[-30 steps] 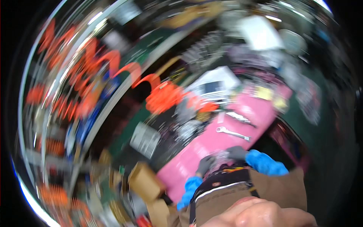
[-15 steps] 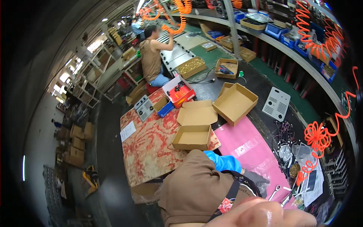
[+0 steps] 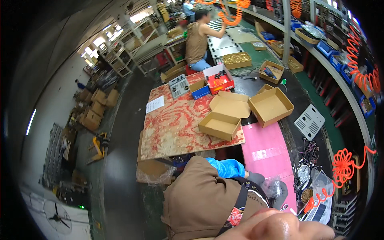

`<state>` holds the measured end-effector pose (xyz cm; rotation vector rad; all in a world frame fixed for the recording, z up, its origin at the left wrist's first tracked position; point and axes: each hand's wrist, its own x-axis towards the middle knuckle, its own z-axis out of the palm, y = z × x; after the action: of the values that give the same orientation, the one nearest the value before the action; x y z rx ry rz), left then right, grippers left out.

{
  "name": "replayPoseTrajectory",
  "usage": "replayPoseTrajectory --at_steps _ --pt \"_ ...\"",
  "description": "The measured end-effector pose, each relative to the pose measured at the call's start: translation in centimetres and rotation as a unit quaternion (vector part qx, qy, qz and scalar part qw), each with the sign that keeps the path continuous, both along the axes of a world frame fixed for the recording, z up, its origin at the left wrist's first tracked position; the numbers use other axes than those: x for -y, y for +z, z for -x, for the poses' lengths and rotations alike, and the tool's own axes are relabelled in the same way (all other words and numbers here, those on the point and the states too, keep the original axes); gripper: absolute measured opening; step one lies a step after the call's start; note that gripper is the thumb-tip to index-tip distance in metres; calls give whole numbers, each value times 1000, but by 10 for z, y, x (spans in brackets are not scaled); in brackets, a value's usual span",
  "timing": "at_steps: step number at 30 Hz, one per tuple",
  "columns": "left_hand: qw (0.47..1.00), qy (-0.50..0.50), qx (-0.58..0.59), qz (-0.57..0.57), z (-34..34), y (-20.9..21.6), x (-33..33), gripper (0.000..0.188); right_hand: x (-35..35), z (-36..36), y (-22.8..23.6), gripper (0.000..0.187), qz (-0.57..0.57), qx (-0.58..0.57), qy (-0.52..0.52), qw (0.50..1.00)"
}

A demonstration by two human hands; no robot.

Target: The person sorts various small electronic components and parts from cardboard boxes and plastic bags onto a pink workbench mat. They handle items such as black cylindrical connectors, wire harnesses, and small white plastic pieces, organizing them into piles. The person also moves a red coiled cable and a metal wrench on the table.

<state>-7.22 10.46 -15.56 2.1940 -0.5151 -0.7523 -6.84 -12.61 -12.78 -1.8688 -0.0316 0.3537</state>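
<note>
My left hand (image 3: 256, 178), in a grey glove below a blue sleeve cover, is over the pink sheet (image 3: 263, 140). It grips one side of a crumpled clear plastic bag (image 3: 273, 186). On the bag's other side is my right hand (image 3: 283, 193), also grey-gloved and curled against the plastic; its fingers are partly hidden. What the bag holds, if anything, cannot be made out. A ring-ended wrench (image 3: 285, 207) lies close to my right hand, mostly covered.
Two open cardboard boxes, a shallow one (image 3: 219, 126) and a larger one (image 3: 272, 107), stand ahead. A perforated metal panel (image 3: 310, 122) and coiled orange air hose (image 3: 343, 165) are at right. Beyond the red-patterned board (image 3: 176, 134), a co-worker (image 3: 198, 42) sits at the bench.
My view has swung left, so the bench and boxes sit farther right in it. My right hand and more of the clear bag now show; the wrench is more covered.
</note>
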Motion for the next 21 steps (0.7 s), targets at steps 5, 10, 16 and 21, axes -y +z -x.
replayPoseTrajectory --at_steps 5,10,16,21 --pt "951 241 -100 167 9 -22 -29 33 22 18 -3 37 -1 -5 -8 1000" --pt "914 277 2 298 8 21 -37 28 35 30 2 37 5 5 -21 1000" --pt "896 73 130 418 21 128 15 30 31 26 10 36 -3 39 6 999" --pt "912 25 -1 410 3 114 33 36 3 33 29 35 -15 105 -49 993"
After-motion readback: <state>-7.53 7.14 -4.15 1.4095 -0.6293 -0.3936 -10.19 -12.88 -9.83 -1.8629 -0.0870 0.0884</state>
